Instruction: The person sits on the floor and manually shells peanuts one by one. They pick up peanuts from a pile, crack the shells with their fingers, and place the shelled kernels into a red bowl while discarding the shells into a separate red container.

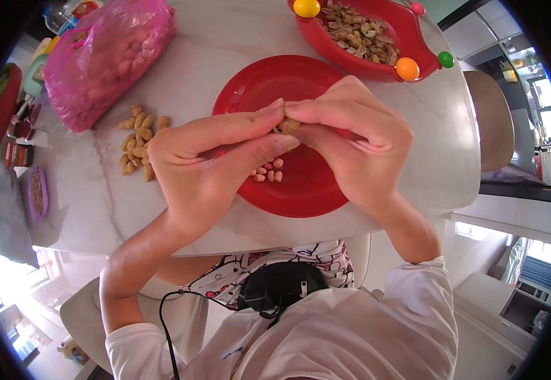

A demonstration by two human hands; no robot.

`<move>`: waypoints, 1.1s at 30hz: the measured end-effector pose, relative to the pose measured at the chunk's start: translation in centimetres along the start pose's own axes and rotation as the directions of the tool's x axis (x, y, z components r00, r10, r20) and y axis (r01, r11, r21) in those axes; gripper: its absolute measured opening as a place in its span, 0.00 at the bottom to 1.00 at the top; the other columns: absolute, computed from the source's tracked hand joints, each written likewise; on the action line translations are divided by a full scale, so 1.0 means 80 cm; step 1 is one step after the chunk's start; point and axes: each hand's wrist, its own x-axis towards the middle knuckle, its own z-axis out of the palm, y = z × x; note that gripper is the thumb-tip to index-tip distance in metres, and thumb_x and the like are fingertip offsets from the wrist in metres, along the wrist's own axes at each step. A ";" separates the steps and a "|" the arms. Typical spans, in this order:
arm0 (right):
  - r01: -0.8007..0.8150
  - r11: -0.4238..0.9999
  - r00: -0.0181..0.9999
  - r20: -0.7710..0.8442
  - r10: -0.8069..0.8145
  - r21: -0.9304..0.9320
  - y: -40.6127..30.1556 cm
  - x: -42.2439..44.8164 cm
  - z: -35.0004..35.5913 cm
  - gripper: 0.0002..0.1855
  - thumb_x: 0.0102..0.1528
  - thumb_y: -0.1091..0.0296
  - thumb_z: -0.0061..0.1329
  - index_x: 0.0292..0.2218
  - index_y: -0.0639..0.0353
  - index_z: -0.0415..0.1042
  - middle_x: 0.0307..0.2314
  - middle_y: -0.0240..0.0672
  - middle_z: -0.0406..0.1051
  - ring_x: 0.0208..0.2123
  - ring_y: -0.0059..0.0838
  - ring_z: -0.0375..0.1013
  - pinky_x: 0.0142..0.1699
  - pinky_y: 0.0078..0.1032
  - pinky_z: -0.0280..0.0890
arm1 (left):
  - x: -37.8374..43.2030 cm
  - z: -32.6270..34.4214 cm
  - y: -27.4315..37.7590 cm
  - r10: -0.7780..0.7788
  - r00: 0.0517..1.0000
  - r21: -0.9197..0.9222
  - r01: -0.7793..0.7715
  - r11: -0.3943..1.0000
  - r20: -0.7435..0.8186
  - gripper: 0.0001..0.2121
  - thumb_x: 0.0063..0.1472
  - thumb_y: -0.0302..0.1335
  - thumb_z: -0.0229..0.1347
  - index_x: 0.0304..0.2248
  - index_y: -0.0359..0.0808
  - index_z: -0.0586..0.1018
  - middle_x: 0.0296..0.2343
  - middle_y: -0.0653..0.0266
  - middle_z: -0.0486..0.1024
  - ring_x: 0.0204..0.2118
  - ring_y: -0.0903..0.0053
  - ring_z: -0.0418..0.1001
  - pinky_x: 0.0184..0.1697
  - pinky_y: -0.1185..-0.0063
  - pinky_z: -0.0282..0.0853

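Between the fingertips of both hands is a peanut in its shell [290, 125], partly covered by the fingers. My left hand [209, 156] pinches it from the left, and my right hand [363, 133] grips it from the right. Both are held above a round red plate [304, 199]. Several shelled pink peanut kernels [270, 173] lie on the plate, partly hidden behind my left thumb. A loose pile of unshelled peanuts [137, 142] sits on the table left of my left hand.
A red bowl [313, 40] with coloured balls on its rim holds broken shells [361, 33] beyond the plate. A pink plastic bag [109, 61] bulges at the back left. A small purple dish [38, 192] stands near the marbled table's [85, 209] left edge. A chair [488, 121] is at the right.
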 end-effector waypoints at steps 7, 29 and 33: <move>-0.089 0.989 0.996 -0.013 0.092 0.114 0.003 -0.003 0.006 0.16 0.42 0.85 0.63 0.35 0.60 0.85 0.27 0.31 0.81 0.28 0.25 0.75 0.33 0.19 0.69 | 0.005 -0.006 -0.002 0.042 0.999 0.013 -0.042 0.999 0.018 0.12 0.54 0.11 0.64 0.40 0.24 0.84 0.35 0.51 0.84 0.36 0.76 0.83 0.41 0.83 0.80; -0.057 0.998 0.987 0.154 0.053 0.023 -0.007 -0.006 -0.004 0.16 0.43 0.89 0.63 0.36 0.68 0.80 0.29 0.39 0.77 0.32 0.29 0.75 0.38 0.20 0.69 | 0.013 -0.028 -0.005 0.076 0.979 -0.051 -0.067 0.996 0.188 0.10 0.52 0.09 0.65 0.36 0.23 0.82 0.34 0.51 0.82 0.35 0.73 0.83 0.39 0.80 0.80; -0.317 0.942 0.939 0.171 0.297 0.106 -0.011 -0.006 0.001 0.14 0.45 0.88 0.62 0.36 0.69 0.80 0.29 0.39 0.77 0.32 0.26 0.75 0.37 0.19 0.68 | 0.018 -0.027 0.002 0.012 0.981 0.035 -0.019 0.999 0.195 0.08 0.56 0.13 0.65 0.35 0.25 0.81 0.31 0.56 0.82 0.33 0.78 0.81 0.39 0.82 0.78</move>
